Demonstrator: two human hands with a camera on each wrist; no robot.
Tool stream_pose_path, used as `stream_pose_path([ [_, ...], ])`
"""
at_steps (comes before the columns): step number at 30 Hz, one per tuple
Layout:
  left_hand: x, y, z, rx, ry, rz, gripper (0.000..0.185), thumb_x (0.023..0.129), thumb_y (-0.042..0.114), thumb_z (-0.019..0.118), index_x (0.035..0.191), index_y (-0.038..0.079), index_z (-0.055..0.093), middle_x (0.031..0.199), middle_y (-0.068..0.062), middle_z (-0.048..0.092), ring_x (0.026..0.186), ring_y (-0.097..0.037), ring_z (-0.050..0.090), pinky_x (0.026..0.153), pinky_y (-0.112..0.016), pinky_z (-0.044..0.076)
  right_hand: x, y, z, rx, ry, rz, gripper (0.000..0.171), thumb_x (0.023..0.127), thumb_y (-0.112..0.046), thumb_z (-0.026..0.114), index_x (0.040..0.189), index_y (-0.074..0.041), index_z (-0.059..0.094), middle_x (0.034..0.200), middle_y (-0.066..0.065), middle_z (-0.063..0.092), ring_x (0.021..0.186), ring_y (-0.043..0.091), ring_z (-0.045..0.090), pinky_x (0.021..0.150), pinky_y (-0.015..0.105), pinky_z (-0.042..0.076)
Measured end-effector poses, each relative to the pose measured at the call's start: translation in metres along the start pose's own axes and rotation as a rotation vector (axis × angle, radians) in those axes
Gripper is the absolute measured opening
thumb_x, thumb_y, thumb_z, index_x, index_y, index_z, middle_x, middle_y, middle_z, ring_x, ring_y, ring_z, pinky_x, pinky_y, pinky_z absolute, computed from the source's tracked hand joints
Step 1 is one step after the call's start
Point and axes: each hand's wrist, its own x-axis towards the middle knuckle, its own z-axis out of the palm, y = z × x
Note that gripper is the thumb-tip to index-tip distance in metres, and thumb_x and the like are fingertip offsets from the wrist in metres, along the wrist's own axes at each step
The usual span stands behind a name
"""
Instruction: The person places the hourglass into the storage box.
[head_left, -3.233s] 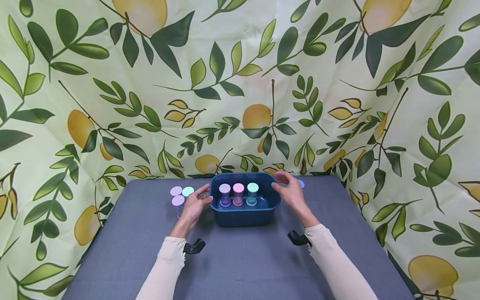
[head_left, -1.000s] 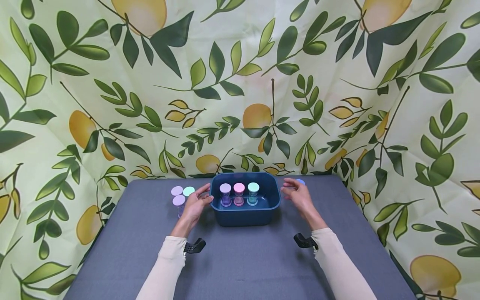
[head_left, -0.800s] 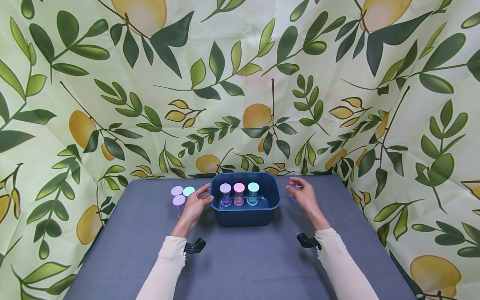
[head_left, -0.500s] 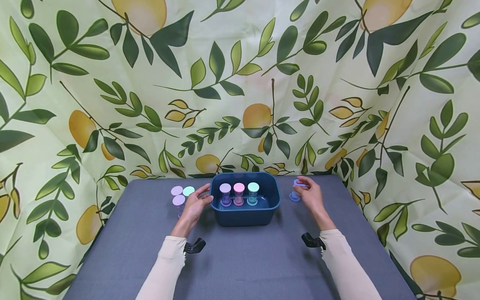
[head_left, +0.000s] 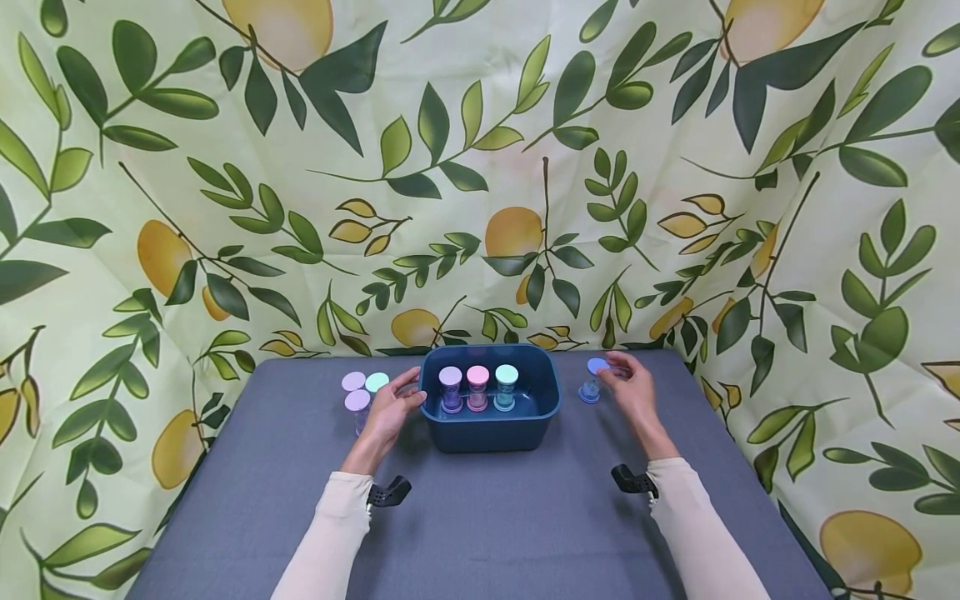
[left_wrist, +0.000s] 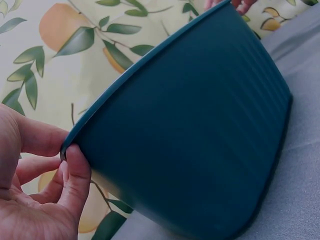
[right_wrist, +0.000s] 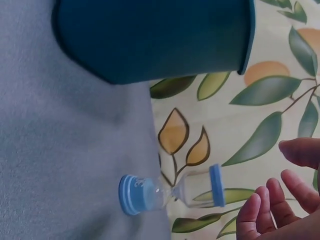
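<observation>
On a grey cloth-covered worktop point(head_left: 480, 517), a deep blue bin point(head_left: 491, 436) stands at twelve o'clock from me. Inside, three sand timers stand upright in a row running from nine towards three: purple point(head_left: 450, 377), pink point(head_left: 477, 377) and mint point(head_left: 506, 377). My left hand point(head_left: 385, 412) is at the bin's nine o'clock side, pinching its rim between thumb and fingers. My right hand point(head_left: 633, 390) is at one o'clock, fingers loosely spread and holding nothing, just beside a blue sand timer point(head_left: 592, 385). That timer stands upright on the worktop, off the bin's three o'clock side. From the head view I can't be sure whether a fingertip brushes its cap; the right wrist view suggests a small gap. At ten to eleven o'clock, near my left hand, three more timers cluster, two with lilac caps point(head_left: 356, 391) and one with a mint cap point(head_left: 377, 382). Behind everything hangs a leaf-and-fruit cloth point(head_left: 450, 92).

The blue timer looks the easiest to upset: narrow and top-capped, it could topple if my fingers nudged it high up. A tug on the rim could tilt the bin and tip its row. Swinging my left hand towards nine might knock the nearer lilac cap.
</observation>
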Motion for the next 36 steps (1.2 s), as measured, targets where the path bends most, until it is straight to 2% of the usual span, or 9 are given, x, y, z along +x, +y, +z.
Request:
stream_pose_path([
  [3,0.001,0.0,0.0,0.001,-0.004,-0.003,0.053,0.094,0.001,0.059,0.145,0.009,0.048,0.144,-0.011,0.047,0.126,-0.027,0.048,0.102,-0.037,0.048,0.003,0.004,0.0,-0.014,-0.004,-0.003,0.045,0.091,-0.01,0.066,0.134,-0.003,0.055,0.134,0.019,0.057,0.113,0.023,0.056,0.076,0.012,0.043],
  [6,0.001,0.0,-0.001,-0.001,-0.008,-0.006,0.053,0.094,0.001,0.058,0.145,0.01,0.047,0.145,-0.012,0.047,0.126,-0.027,0.048,0.106,-0.043,0.045,0.007,0.01,0.0,-0.025,-0.012,-0.001,0.048,0.091,-0.011,0.066,0.136,-0.003,0.053,0.138,0.02,0.054,0.124,0.032,0.052,0.087,0.021,0.043],
  [11,0.0,0.001,-0.001,0.0,-0.01,-0.002,0.053,0.094,0.001,0.058,0.145,0.009,0.047,0.145,-0.012,0.047,0.123,-0.025,0.049,0.103,-0.038,0.048,0.015,0.022,0.001,-0.024,-0.055,0.01,0.057,0.093,-0.013,0.067,0.144,-0.003,0.044,0.146,0.02,0.047,0.134,0.036,0.044,0.105,0.042,0.041],
  [14,0.0,0.002,-0.001,-0.004,-0.011,-0.002,0.053,0.094,0.0,0.058,0.145,0.009,0.047,0.144,-0.011,0.047,0.123,-0.024,0.049,0.102,-0.036,0.049,0.019,0.03,0.003,-0.025,-0.089,0.007,0.062,0.093,-0.013,0.067,0.148,-0.003,0.038,0.15,0.021,0.042,0.138,0.037,0.04,0.111,0.048,0.038],
  [19,0.001,0.0,0.0,-0.008,-0.011,-0.008,0.053,0.094,0.0,0.058,0.145,0.01,0.047,0.145,-0.011,0.047,0.126,-0.026,0.048,0.107,-0.042,0.046,0.022,0.034,0.008,-0.052,-0.096,0.013,0.064,0.092,-0.014,0.067,0.148,-0.005,0.038,0.153,0.02,0.039,0.14,0.038,0.039,0.113,0.05,0.037],
  [23,0.001,0.0,-0.001,-0.007,-0.002,-0.012,0.053,0.093,0.0,0.059,0.145,0.01,0.048,0.144,-0.011,0.048,0.125,-0.026,0.048,0.107,-0.042,0.046,0.026,0.035,0.012,-0.057,-0.087,0.018,0.063,0.092,-0.014,0.068,0.147,-0.005,0.04,0.152,0.02,0.04,0.14,0.039,0.039,0.113,0.051,0.036],
  [32,-0.001,0.001,0.0,-0.002,0.0,-0.004,0.053,0.093,0.001,0.059,0.144,0.009,0.049,0.143,-0.011,0.049,0.121,-0.024,0.049,0.097,-0.031,0.051,0.032,0.039,0.016,-0.079,-0.091,0.034,0.06,0.093,-0.01,0.065,0.146,0.0,0.039,0.146,0.029,0.041,0.138,0.044,0.04,0.113,0.052,0.037],
  [36,-0.001,0.001,0.0,-0.003,0.003,-0.001,0.053,0.093,0.001,0.06,0.144,0.009,0.048,0.143,-0.011,0.049,0.121,-0.024,0.049,0.098,-0.032,0.051,0.034,0.04,0.017,-0.087,-0.09,0.051,0.06,0.093,-0.012,0.064,0.146,0.0,0.039,0.147,0.029,0.041,0.137,0.044,0.041,0.112,0.052,0.038],
])
